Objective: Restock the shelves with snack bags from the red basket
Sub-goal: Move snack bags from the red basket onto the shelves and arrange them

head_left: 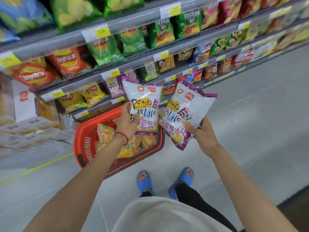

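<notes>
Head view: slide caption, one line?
Left hand grips left snack bag, right hand grips right snack bag, by the red basket before stocked shelves.

floor [250,131]: red basket [86,144] (yellow bags [105,133] inside) | shelves [132,62]: rows of chip bags [68,61]

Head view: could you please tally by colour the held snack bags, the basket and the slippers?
White-and-purple snack bags: 2, left bag in the left hand, right bag in the right hand
Red basket: 1
Blue slippers: 2, left slipper, right slipper
Total: 5
</notes>
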`<control>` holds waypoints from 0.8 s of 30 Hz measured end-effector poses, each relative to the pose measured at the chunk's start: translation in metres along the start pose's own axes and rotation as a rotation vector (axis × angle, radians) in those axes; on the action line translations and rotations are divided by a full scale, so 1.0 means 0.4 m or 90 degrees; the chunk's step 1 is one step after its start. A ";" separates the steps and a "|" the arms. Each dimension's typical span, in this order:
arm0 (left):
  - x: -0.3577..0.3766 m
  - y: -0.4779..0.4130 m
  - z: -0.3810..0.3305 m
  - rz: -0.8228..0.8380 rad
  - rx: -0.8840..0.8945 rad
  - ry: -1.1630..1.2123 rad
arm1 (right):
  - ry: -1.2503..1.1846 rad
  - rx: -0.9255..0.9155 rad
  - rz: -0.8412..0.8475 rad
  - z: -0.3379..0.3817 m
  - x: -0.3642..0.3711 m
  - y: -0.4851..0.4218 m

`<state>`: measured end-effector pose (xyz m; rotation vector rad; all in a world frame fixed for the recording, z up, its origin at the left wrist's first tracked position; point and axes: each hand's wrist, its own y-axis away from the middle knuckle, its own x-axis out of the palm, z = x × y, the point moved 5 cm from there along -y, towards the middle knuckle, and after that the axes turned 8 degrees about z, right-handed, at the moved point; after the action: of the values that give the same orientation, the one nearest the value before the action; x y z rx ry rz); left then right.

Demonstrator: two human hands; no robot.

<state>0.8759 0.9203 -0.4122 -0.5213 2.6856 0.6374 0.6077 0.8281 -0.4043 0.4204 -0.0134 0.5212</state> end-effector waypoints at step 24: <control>0.735 -0.216 -0.775 0.043 0.197 -0.053 | -0.072 -0.089 -0.135 0.343 -0.927 -0.042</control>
<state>0.5824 0.6191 -0.2972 -0.3151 2.6621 0.2460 0.3064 0.5829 -0.3290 0.3101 -0.1124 0.2856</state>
